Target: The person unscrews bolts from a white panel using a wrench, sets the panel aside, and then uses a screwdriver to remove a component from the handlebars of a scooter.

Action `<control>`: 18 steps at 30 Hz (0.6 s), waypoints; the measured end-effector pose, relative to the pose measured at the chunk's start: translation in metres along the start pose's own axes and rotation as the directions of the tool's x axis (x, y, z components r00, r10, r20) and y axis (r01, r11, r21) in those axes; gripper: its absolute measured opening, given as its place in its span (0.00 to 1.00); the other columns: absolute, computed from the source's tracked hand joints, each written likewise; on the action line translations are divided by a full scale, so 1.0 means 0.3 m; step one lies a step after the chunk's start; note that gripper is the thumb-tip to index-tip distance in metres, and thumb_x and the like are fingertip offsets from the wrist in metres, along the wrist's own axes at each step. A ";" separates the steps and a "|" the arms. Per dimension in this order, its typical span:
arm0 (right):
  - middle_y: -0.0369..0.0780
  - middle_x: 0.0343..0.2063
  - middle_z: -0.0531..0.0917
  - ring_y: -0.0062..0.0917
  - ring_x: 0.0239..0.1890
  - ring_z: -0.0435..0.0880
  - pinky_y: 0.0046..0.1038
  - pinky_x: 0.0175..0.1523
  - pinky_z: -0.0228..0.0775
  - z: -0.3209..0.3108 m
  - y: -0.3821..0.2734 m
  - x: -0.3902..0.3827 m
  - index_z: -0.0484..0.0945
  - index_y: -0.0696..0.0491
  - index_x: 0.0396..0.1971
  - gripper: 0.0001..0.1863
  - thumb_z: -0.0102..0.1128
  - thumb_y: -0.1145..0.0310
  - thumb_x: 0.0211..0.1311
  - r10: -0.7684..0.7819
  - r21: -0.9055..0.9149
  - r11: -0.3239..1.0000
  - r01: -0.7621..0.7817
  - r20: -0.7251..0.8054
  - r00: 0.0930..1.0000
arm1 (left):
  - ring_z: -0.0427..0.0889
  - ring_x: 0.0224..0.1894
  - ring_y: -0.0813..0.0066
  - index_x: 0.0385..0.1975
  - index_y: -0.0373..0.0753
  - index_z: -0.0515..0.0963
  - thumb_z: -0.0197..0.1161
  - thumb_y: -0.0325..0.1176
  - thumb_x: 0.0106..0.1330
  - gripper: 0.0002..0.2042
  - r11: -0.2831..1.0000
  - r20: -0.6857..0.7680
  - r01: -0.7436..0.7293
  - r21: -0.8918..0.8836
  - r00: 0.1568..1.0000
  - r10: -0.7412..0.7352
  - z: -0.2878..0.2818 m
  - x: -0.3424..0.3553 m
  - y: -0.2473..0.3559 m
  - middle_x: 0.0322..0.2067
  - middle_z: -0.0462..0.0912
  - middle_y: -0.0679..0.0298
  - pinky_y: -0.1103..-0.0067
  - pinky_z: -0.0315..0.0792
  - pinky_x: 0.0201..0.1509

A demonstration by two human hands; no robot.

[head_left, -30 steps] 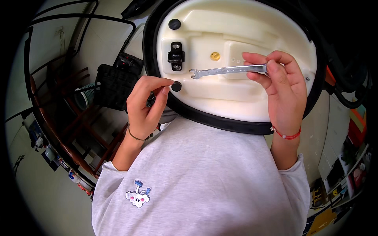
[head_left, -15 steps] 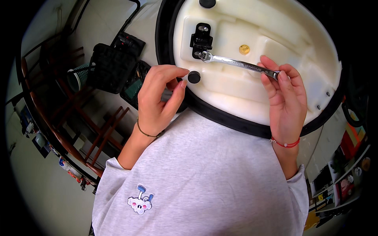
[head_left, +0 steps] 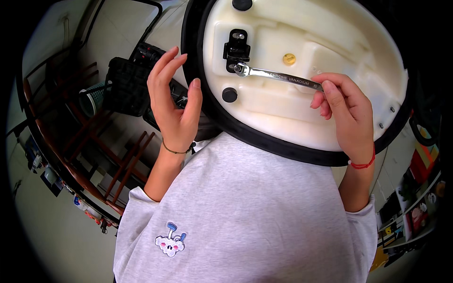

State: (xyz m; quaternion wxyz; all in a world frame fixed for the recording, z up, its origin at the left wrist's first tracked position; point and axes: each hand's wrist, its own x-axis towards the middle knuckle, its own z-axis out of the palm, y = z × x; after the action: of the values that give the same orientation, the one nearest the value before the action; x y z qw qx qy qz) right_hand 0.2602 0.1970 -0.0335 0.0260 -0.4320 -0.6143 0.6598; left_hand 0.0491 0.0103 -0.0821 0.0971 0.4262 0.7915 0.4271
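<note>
Wrench meets the lower end of the black bracket; my right hand pinches its handle, my left hand hangs open and empty. I judge this as fitting the head; turning calls for a snug seat first.

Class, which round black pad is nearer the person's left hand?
The lower pad, below the black bracket; the upper pad, above it, lies farther from the left hand.

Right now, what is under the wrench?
Under the head of the wrench is part of the bracket; under the handle, the white shell. Whatever the metal covers cannot be seen.
</note>
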 end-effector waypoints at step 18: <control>0.40 0.16 0.75 0.20 0.18 0.73 0.23 0.25 0.63 0.072 0.042 -0.030 0.79 0.59 0.37 0.07 0.55 0.72 0.67 -0.118 -0.319 0.943 0.092 -0.065 0.991 | 0.78 0.44 0.79 0.53 0.37 0.71 0.54 0.36 0.71 0.15 0.346 0.154 0.544 -0.765 0.675 -0.722 0.148 -0.053 0.064 0.44 0.80 0.64 0.81 0.72 0.48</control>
State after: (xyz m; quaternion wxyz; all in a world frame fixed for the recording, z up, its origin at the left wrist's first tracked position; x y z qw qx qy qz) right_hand 0.2592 0.1719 -0.0419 0.0175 -0.4242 -0.7322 0.5326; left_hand 0.0931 0.0298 -0.0983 0.3399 -0.0471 0.6408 0.6867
